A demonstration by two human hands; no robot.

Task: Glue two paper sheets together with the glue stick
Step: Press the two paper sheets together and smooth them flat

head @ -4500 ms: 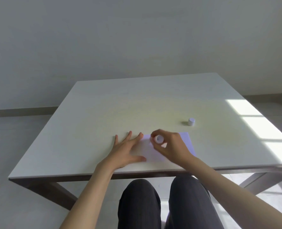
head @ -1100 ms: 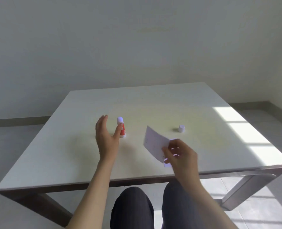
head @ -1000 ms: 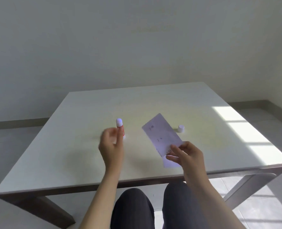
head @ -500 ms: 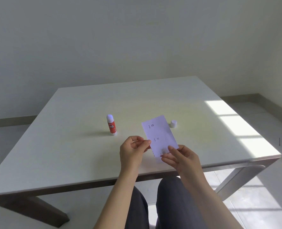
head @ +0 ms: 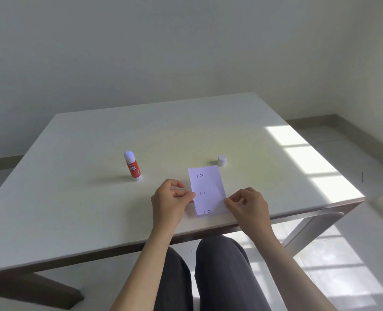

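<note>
A small white paper sheet [head: 207, 189] with a few printed marks lies lengthwise near the table's front edge. My left hand [head: 170, 202] pinches its left edge and my right hand [head: 247, 205] pinches its right edge. Only one sheet is distinguishable; whether a second lies under it, I cannot tell. The red glue stick [head: 132, 166] stands upright and uncapped, white tip up, to the left of the paper and apart from both hands. Its white cap [head: 221, 160] sits just beyond the paper's far right corner.
The white table [head: 96, 209] has its front edge right below the paper. A patch of sunlight falls on the right side of the table. My knees are under the front edge, and grey floor surrounds the table.
The left hand left the glue stick standing and came over to the paper. The sheet, held tilted up in the right hand before, has come down flat near the front edge, both hands on it.
</note>
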